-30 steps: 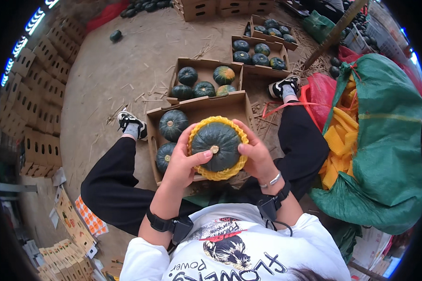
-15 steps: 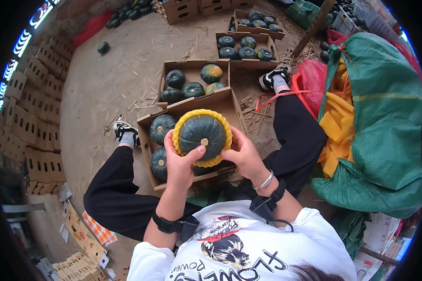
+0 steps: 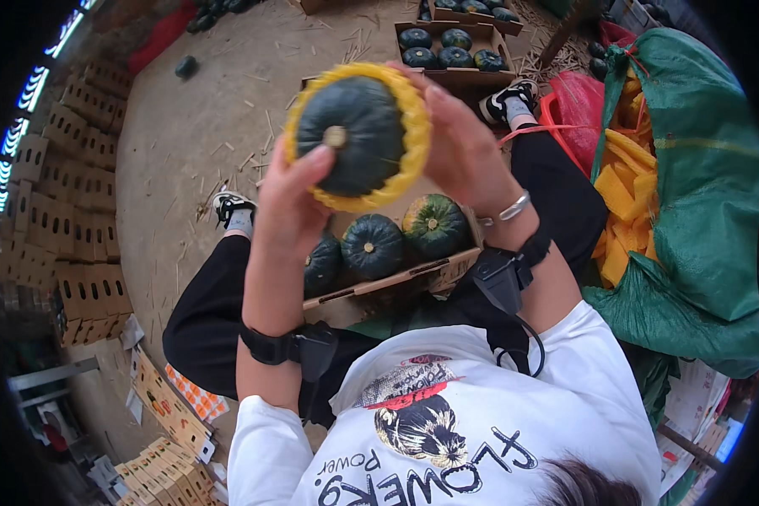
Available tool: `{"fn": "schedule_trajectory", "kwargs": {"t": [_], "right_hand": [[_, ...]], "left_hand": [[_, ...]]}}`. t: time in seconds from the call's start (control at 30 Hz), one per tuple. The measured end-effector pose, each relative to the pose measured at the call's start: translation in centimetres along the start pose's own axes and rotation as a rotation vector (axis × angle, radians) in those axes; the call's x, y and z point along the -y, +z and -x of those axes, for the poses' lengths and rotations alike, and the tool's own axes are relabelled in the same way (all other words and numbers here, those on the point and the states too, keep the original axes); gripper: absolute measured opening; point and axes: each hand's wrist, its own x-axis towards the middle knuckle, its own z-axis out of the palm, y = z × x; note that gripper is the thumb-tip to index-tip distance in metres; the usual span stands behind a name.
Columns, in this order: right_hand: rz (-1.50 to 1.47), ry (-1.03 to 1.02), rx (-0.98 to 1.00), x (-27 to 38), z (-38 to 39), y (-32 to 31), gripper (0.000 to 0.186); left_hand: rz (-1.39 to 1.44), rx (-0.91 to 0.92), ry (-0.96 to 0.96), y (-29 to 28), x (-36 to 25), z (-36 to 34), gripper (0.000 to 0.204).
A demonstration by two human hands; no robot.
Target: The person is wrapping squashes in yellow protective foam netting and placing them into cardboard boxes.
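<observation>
A round dark green pumpkin (image 3: 358, 156) with a pale stem is raised above the box between my hands, ringed by a yellow foam net (image 3: 417, 139). My left hand (image 3: 288, 201) grips it from the lower left, thumb lying near the stem. On the other side, my right hand (image 3: 468, 139) curves along the net's right edge; its fingertips are blurred and partly hidden behind it. Below, an open cardboard box (image 3: 388, 285) contains several pumpkins, among them a green one (image 3: 371, 246) and an orange-mottled one (image 3: 434, 226). My hands and the raised pumpkin cover its far part.
Another cardboard box (image 3: 471, 76) of pumpkins stands farther ahead. At right, a green sack (image 3: 700, 194) spills yellow foam nets (image 3: 626, 198) beside a red bag (image 3: 578, 110). Stacked cartons (image 3: 80, 194) line the left side. My legs spread either side of the near box.
The netted pumpkin has come up and slightly left, larger in view, with both hands. My right hand has shifted from its lower right side to its upper right. An orange-mottled pumpkin now shows below.
</observation>
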Motion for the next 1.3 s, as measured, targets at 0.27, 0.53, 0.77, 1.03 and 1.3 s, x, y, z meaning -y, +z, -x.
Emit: {"fn": "schedule_trajectory", "kwargs": {"t": [0.27, 0.53, 0.77, 1.03, 1.3], "right_hand": [[-0.291, 0.285, -0.09, -3.8, 1.1, -1.7, 0.041], [1.359, 0.012, 0.16, -5.4, 1.9, -2.0, 0.051], [1.863, 0.243, 0.593, -10.7, 3.9, 1.8, 0.069], [1.906, -0.11, 0.064, -8.4, -0.4, -3.1, 0.057], [2.158, -0.271, -0.044, -6.9, 0.0, -6.2, 0.033]], "left_hand": [[-1.45, 0.106, 0.443, 2.5, 3.4, 0.7, 0.095], [-0.03, 0.026, 0.097, -5.3, 3.1, 0.7, 0.069], [0.194, -0.175, 0.13, -9.3, 4.1, 4.4, 0.057], [-0.318, -0.128, 0.172, -6.4, 5.5, 4.6, 0.085], [-1.762, -0.175, 0.204, -1.8, 9.8, 3.6, 0.086]]}}
